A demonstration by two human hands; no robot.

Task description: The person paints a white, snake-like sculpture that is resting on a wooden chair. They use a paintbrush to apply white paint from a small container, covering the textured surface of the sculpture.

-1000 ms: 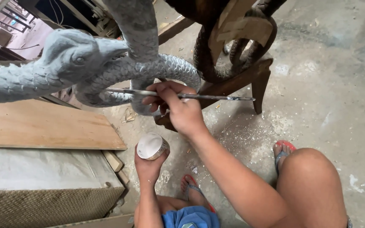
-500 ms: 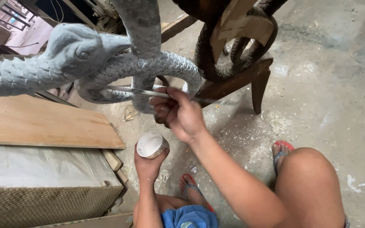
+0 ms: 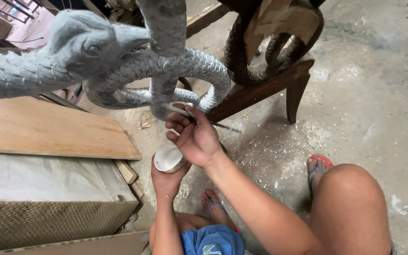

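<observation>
While crouched on the concrete floor (image 3: 364, 94), right hand (image 3: 197, 139) raised just under the grey scaled serpent carving (image 3: 166, 66), grip clenched on a thin brush (image 3: 185, 113) pinched between fingertips; bristle end touching the lowest coil, dark handle end sticking out to the right past the hand. Left hand (image 3: 166, 177) directly below the right, grip wrapped around a small round cup (image 3: 168, 157) of whitish paint, held upright, rim facing up. Carving's head (image 3: 86, 42) pointing right at upper left, body looping around a vertical grey column (image 3: 164, 28). Dark brown carved coil piece (image 3: 265, 61) behind, sitting on a dark wooden stand (image 3: 279, 85), well apart from both hands. Plywood sheet (image 3: 48, 132) lying flat to the left, over a pale slab (image 3: 48, 177) and a woven mat edge (image 3: 48, 222). Small wood offcuts (image 3: 127, 172) just beside the left hand. White dust scattered on the floor near the red sandals (image 3: 317, 163). Bare knee (image 3: 350, 203) at lower right, blue shorts (image 3: 211, 238) at the bottom.
</observation>
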